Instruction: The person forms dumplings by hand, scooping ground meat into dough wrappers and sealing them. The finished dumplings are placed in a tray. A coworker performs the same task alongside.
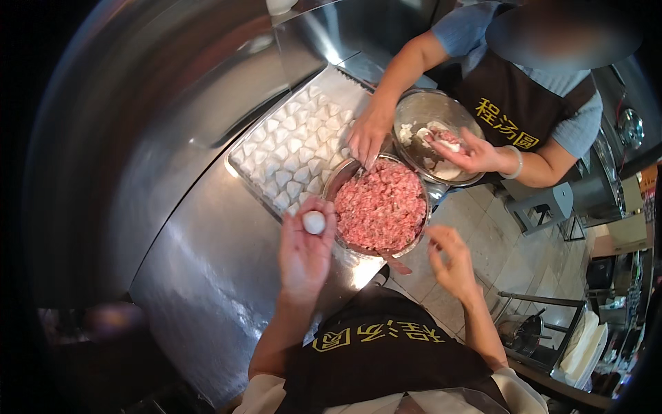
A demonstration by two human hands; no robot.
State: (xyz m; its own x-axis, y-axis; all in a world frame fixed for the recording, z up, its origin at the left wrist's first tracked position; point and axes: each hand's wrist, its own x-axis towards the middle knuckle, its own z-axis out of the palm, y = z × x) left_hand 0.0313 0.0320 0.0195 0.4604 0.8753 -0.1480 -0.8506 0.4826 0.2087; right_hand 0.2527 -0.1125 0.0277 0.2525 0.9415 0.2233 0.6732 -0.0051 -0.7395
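A round white dough ball point(314, 222) lies on the upturned fingers of my left hand point(307, 243), just below the tray's near corner. My right hand point(452, 259) is raised over the floor side, right of the meat bowl, fingers bent and apart, with nothing seen in it. Between my hands and slightly beyond them stands a metal bowl point(427, 217) heaped with pink minced meat point(382, 204). A flat utensil's end point(398, 265) juts from its near rim. Rows of white pointed dumplings point(295, 147) fill much of a metal tray point(248, 187) at the left of the bowl.
Across from me a co-worker in a dark apron point(509, 98) reaches one hand to the meat bowl's far rim and holds dough with meat in the other, over a second metal bowl point(434, 111) with dough pieces. A grey stool point(543, 207) and a metal rack point(543, 300) stand at right.
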